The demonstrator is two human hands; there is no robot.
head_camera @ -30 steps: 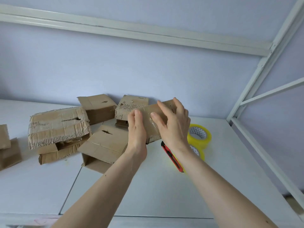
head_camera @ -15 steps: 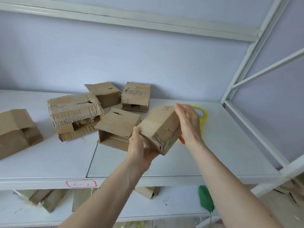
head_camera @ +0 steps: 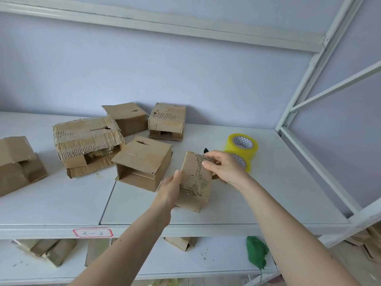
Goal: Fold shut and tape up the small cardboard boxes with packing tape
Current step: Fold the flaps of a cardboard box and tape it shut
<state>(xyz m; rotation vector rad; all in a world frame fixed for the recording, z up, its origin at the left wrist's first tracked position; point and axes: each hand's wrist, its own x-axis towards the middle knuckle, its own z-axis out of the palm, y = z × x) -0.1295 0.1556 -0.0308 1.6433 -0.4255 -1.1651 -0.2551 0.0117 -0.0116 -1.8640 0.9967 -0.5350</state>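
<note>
I hold a small worn cardboard box (head_camera: 195, 182) upright just above the white shelf (head_camera: 268, 203). My left hand (head_camera: 170, 187) grips its left side near the bottom. My right hand (head_camera: 221, 166) pinches its top right edge. Two yellow rolls of packing tape (head_camera: 241, 147) sit stacked just behind my right hand. A dark tip of a cutter (head_camera: 205, 150) pokes out above the box; the rest is hidden. Several other small boxes lie on the shelf, one open-sided box (head_camera: 144, 162) directly left of the held one.
A torn larger box (head_camera: 86, 141) and two boxes at the wall (head_camera: 167, 120) lie behind. Another box (head_camera: 16, 162) sits at far left. The shelf's white frame post (head_camera: 309, 162) rises at right. Cardboard scraps and a green object (head_camera: 256, 252) lie on the lower shelf.
The box has come down and turned upright, closer to the shelf. My right hand shifted from its far side to its top edge. The view tilted down.
</note>
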